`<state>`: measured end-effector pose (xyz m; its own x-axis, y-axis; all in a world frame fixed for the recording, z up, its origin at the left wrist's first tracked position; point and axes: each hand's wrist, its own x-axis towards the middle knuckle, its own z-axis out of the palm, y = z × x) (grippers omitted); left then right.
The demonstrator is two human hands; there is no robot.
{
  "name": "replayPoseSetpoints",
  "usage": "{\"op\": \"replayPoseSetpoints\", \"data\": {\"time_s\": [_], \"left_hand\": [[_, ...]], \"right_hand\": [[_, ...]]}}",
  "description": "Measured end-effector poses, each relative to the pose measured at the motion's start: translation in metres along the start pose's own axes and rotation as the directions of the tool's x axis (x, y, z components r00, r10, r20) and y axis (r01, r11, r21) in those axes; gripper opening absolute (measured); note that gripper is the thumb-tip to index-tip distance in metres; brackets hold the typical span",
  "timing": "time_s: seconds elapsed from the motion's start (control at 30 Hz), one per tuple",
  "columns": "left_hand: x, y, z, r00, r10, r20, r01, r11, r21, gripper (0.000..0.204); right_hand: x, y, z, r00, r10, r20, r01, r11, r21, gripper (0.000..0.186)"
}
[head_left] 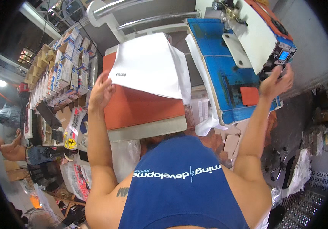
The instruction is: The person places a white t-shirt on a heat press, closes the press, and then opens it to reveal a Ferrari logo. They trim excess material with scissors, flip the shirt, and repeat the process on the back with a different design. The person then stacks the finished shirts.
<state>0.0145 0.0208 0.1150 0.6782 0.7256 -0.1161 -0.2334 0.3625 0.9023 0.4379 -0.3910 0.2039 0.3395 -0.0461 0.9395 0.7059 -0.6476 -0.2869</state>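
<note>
My left hand (103, 87) pinches the left corner of a white fabric piece (147, 63) with a small dark printed mark. The fabric lies over an orange pad (145, 116) on a pale platen (148, 133). My right hand (274, 82) is at the black control housing (271, 61) of a white heat press (244, 30), below its lit blue screen (284, 55), with curled fingers; what they grip is hidden. The press's blue board (215, 66) carries a small orange square (249, 95). A white cloth (204, 129) hangs along the board's left side.
At the left, stacked boxes (63, 61) and assorted packages crowd a work surface, and another person (13, 149) is beside it. Metal rails (156, 19) run behind the pad. Cardboard pieces (231, 141) lie below the press, and piled goods (322, 141) stand at the right.
</note>
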Motion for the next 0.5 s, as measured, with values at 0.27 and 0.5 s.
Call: {"op": "replayPoseSetpoints", "data": {"time_s": [0.27, 0.5], "left_hand": [[0.115, 0.12, 0.055, 0.827, 0.542, -0.148, -0.515, 0.837, 0.187, 0.02], [0.079, 0.158, 0.028, 0.741, 0.671, -0.022, -0.669, 0.741, 0.067, 0.015]], "right_hand": [[-0.133, -0.218, 0.06, 0.308, 0.171, 0.936, -0.244, 0.965, -0.096, 0.026], [-0.218, -0.234, 0.074, 0.595, -0.348, 0.724, 0.231, 0.937, 0.261, 0.042]]}}
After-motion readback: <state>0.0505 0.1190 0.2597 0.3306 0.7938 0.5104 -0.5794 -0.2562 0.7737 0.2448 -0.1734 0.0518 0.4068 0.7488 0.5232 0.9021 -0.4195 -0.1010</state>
